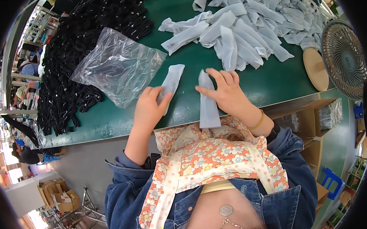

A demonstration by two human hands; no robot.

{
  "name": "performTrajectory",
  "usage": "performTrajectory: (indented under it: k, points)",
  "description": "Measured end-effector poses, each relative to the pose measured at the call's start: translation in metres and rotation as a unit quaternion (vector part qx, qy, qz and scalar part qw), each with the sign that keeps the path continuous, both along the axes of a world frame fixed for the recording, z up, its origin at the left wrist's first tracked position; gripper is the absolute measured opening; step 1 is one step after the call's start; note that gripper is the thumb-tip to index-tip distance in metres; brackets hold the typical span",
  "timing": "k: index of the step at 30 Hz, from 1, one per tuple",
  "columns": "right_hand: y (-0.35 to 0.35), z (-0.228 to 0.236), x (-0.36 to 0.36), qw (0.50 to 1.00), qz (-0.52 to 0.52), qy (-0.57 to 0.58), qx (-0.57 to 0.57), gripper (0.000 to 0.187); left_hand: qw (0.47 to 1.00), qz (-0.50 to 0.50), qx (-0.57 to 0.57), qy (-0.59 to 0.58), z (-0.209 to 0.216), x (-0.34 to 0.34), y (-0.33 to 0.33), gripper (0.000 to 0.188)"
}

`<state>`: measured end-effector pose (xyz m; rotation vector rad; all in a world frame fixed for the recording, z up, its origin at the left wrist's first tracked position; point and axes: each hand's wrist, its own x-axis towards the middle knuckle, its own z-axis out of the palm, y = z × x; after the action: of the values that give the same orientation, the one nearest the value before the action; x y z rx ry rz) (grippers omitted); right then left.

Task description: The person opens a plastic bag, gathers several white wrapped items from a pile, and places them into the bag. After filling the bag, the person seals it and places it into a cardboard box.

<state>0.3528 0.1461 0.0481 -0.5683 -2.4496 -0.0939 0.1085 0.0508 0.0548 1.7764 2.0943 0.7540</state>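
Note:
A narrow frosted plastic bag [173,77] lies slanted on the green table, my left hand [148,107] closed on its lower half, thumb on one side and fingers on the other. To the right, a second frosted bag [209,111] points toward me, its wide end reaching over the table's front edge. My right hand [231,92] is at that bag's narrow end; the thumb lies across it and the index finger rests near its tip, spread apart. What the bags contain cannot be made out.
A large heap of frosted bags [245,34] covers the far right. Black cords [78,49] are piled at the left, beside a big clear plastic bag [118,64]. A fan [345,60] stands at the right edge. Cardboard boxes [309,125] sit below the table on the right.

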Motion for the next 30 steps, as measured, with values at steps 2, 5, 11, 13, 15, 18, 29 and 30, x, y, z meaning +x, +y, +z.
performTrajectory:
  k: [2, 5, 11, 13, 15, 18, 29, 30]
  points:
    - [0.007, 0.003, -0.012, 0.998, -0.017, 0.017, -0.059, 0.041, 0.999, 0.030, -0.013, -0.016, 0.002, -0.005, 0.000, 0.041]
    - [0.008, 0.008, -0.022, 0.982, -0.065, 0.045, -0.174, 0.045, 0.995, 0.078, -0.035, -0.052, 0.008, -0.007, 0.004, 0.046]
    - [-0.007, 0.017, -0.044, 0.882, -0.131, -0.068, -0.447, 0.050, 0.982, 0.024, -0.147, -0.115, 0.010, 0.024, 0.018, 0.058]
    - [-0.004, 0.019, -0.047, 0.869, -0.141, -0.077, -0.468, 0.052, 0.988, 0.014, -0.115, -0.103, 0.005, 0.029, 0.020, 0.060]
    - [0.008, 0.017, -0.049, 0.859, -0.128, -0.100, -0.486, 0.045, 0.987, 0.027, -0.128, -0.097, 0.002, 0.031, 0.020, 0.063]
    - [0.022, 0.010, -0.042, 0.897, -0.087, -0.113, -0.419, 0.039, 0.987, 0.043, -0.127, -0.091, 0.003, 0.026, 0.019, 0.063]
    - [0.013, 0.014, -0.037, 0.908, -0.102, 0.050, -0.404, 0.049, 0.993, 0.058, -0.094, -0.035, -0.003, 0.018, 0.014, 0.053]
    - [0.015, 0.012, -0.046, 0.892, -0.111, 0.030, -0.437, 0.052, 0.993, 0.057, -0.094, -0.033, -0.002, 0.020, 0.018, 0.052]
